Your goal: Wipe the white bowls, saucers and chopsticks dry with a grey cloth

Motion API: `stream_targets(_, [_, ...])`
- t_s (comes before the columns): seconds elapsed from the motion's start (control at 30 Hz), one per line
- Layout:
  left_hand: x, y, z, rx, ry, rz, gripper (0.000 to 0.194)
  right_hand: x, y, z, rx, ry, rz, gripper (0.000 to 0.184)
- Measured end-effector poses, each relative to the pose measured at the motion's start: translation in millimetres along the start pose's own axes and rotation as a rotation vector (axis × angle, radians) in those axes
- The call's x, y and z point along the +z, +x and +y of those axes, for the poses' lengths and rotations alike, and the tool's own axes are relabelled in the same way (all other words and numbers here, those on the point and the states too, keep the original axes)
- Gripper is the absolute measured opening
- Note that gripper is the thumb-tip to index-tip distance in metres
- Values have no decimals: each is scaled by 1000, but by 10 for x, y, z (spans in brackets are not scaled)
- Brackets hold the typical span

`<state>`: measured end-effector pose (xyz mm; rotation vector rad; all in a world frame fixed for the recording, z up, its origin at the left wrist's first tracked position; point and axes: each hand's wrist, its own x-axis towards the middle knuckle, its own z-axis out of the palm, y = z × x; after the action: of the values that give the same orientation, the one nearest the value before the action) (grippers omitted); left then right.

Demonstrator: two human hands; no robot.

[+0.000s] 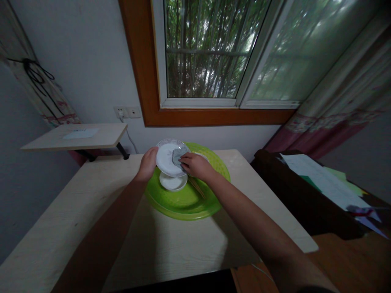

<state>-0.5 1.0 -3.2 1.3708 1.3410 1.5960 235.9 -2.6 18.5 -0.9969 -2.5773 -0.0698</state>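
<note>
My left hand [148, 162] grips the left rim of a white plate [165, 156] with a patterned edge, holding it tilted above a green basin [180, 205]. A grey cloth [177, 156] is pinched in my right hand [195, 164] and pressed against the plate's face. Below the plate, a small white dish [173, 184] sits in the basin. Chopsticks [197, 187] lie to its right, partly covered by my right forearm. Another white dish [202, 156] shows only its rim behind my right hand.
The basin stands on a pale wooden table [183, 244]. On the left is a raised shelf [106, 139] with a paper on it. Papers [324, 183] lie on a dark brown surface to the right. A window [214, 49] and wall sockets [127, 112] are behind the table.
</note>
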Motion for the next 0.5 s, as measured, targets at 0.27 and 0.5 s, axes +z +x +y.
stream_targets(0.27, [25, 7, -8, -12, 34, -46, 41, 55, 37, -183, -347, 227, 38, 32])
stream_targets(0.5, [68, -2, 18, 11, 13, -195, 45, 96, 107, -272, -311, 12, 83, 48])
